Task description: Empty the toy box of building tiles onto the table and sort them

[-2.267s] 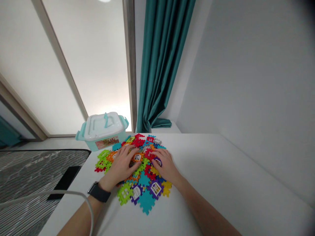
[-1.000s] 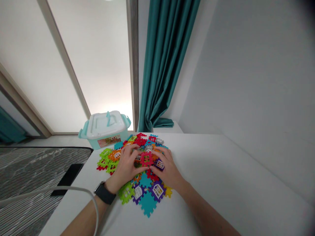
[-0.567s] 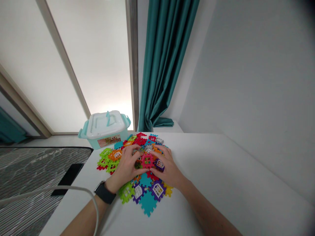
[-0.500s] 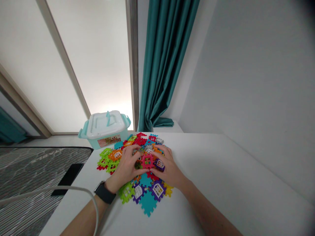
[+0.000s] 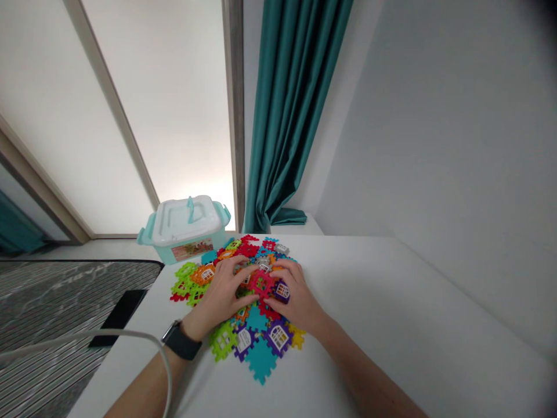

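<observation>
A pinkish-red interlocking tile (image 5: 261,283) with a window-like cutout sits between my two hands, its corners turned toward me like a diamond. My left hand (image 5: 226,287), with a black watch on the wrist, is curled with thumb and index at the tile's left edges. My right hand (image 5: 298,296) curves in from the other side, its thumb and fingers at the right edges. Under and around my hands lie many toothed tiles. Nearest me are a blue tile (image 5: 261,359), a purple window tile (image 5: 279,337) and a green tile (image 5: 223,341). My palms hide part of the pile.
A lidded plastic box (image 5: 187,226) with turquoise handles stands behind the pile at the left. A dark flat object (image 5: 118,316) lies beyond the left edge of the white table (image 5: 369,325). A pale cable (image 5: 130,332) loops across my left forearm.
The pinkish-red tile has turned from square-on to a diamond position and sits lower among the other tiles. My fingers have shifted slightly around it.
</observation>
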Demonstrator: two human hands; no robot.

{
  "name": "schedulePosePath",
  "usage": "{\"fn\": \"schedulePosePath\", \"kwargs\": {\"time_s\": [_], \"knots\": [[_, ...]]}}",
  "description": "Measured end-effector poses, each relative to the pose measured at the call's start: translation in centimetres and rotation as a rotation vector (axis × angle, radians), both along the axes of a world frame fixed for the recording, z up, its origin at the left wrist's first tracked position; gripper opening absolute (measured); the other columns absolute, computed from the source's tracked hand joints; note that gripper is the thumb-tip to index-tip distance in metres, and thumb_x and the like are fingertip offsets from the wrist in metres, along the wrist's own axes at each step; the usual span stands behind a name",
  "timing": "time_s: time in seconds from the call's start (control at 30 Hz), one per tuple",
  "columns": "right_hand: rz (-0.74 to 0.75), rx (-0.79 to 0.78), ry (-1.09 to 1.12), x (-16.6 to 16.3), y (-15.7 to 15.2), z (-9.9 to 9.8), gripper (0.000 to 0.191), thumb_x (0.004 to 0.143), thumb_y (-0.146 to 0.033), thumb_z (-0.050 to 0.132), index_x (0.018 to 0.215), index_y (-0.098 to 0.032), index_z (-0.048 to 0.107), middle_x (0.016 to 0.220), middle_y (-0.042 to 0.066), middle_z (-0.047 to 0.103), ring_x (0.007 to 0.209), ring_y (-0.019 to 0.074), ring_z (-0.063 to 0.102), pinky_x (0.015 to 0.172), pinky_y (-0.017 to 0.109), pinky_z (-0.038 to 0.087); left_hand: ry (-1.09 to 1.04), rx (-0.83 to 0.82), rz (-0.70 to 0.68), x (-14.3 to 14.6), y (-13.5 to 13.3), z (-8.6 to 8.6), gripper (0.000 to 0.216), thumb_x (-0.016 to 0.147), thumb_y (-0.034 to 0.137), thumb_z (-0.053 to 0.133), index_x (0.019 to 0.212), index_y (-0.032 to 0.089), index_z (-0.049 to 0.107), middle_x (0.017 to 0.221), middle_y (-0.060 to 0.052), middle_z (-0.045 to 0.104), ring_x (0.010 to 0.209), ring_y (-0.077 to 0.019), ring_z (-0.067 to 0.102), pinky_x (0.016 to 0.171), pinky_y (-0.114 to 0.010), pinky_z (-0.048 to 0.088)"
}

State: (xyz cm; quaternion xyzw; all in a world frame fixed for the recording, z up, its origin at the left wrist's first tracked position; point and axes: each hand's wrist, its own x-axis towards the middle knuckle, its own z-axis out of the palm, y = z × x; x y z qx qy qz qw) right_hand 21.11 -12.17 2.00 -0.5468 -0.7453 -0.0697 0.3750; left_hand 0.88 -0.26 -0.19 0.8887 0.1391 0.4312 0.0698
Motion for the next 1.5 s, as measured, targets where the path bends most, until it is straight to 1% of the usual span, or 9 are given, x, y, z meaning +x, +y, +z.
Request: {"fn": "schedulePosePath", "kwargs": {"time_s": [0.2,0.33,0.53,0.67,0.73,0.93,1.07,1.23,1.5], "knots": [[-0.091,0.083,0.086,-0.6,0.3,-1.0,0.041,0.082,-0.029,0.074,0.115,-0.025,0.051,0.132,0.012,0.047,0.128,0.0303,0.047,0.107,0.054,0.043,-0.097,-0.027,-0.008,0.2,-0.3,0.3,0.025,0.092,0.035,0.065,0.113,0.022,0.063,0.123,-0.011,0.056,0.118,-0.0278,0.054,0.1,-0.047,0.048],[-0.105,0.088,0.112,-0.8,0.4,-1.2,0.038,0.083,-0.03,0.074,0.113,-0.025,0.051,0.13,0.012,0.049,0.125,0.0297,0.049,0.106,0.053,0.044,-0.111,-0.044,-0.029,0.4,-0.4,0.3,0.024,0.093,0.028,0.062,0.116,0.022,0.061,0.12,-0.011,0.057,0.116,-0.0265,0.055,0.1,-0.047,0.049],[-0.101,0.023,0.108,-0.5,0.3,-0.8,0.02,0.09,-0.028,0.065,0.107,-0.024,0.056,0.126,0.012,0.052,0.125,0.0294,0.05,0.106,0.054,0.045,-0.104,-0.112,-0.035,0.2,-0.3,0.7,0.029,0.092,0.024,0.06,0.121,0.023,0.062,0.121,-0.011,0.056,0.117,-0.0265,0.055,0.099,-0.046,0.05],[-0.102,-0.036,0.064,-0.1,0.2,-0.4,0.048,0.085,-0.033,0.072,0.128,-0.026,0.051,0.136,0.013,0.048,0.131,0.0325,0.046,0.109,0.057,0.041,-0.05,-0.09,-0.049,-0.1,0.0,0.7,0.035,0.091,0.024,0.061,0.126,0.026,0.062,0.124,-0.011,0.055,0.119,-0.0276,0.054,0.101,-0.047,0.05],[-0.082,-0.063,0.019,0.0,0.2,-0.3,0.057,0.085,-0.033,0.072,0.137,-0.027,0.048,0.14,0.013,0.046,0.134,0.0329,0.043,0.112,0.058,0.04,-0.03,-0.075,-0.054,-0.1,0.1,0.5,0.035,0.091,0.024,0.061,0.127,0.027,0.062,0.125,-0.011,0.055,0.12,-0.0278,0.053,0.101,-0.047,0.049],[-0.016,-0.1,-0.056,-0.1,0.0,-0.1,0.064,0.084,-0.031,0.073,0.142,-0.027,0.047,0.14,0.012,0.047,0.133,0.0315,0.044,0.111,0.055,0.042,0.051,-0.01,-0.064,-0.1,0.1,0.2,0.033,0.093,0.023,0.06,0.126,0.026,0.062,0.126,-0.011,0.055,0.119,-0.0281,0.052,0.1,-0.048,0.048],[-0.012,-0.086,-0.084,-0.4,-0.2,0.2,0.06,0.081,-0.03,0.074,0.136,-0.026,0.052,0.138,0.012,0.048,0.13,0.032,0.044,0.109,0.055,0.042,0.096,0.024,-0.052,-0.1,-0.3,0.6,0.029,0.093,0.024,0.06,0.122,0.025,0.063,0.122,-0.011,0.058,0.113,-0.0278,0.054,0.097,-0.046,0.048],[-0.046,-0.119,-0.057,-0.3,-0.2,0.4,0.055,0.075,-0.031,0.078,0.127,-0.026,0.058,0.13,0.012,0.049,0.125,0.0317,0.047,0.105,0.054,0.045,0.096,0.044,-0.032,0.0,-0.8,1.0,0.029,0.096,0.022,0.056,0.124,0.025,0.063,0.121,-0.01,0.059,0.112,-0.0271,0.054,0.095,-0.045,0.048],[-0.039,-0.152,0.028,0.2,-0.1,0.3,0.055,0.077,-0.036,0.079,0.127,-0.028,0.057,0.132,0.011,0.046,0.127,0.0318,0.047,0.108,0.054,0.043,0.057,0.01,-0.04,-0.1,-1.0,1.3,0.033,0.093,0.022,0.055,0.125,0.025,0.062,0.12,-0.009,0.061,0.112,-0.0269,0.055,0.097,-0.048,0.048]]}}
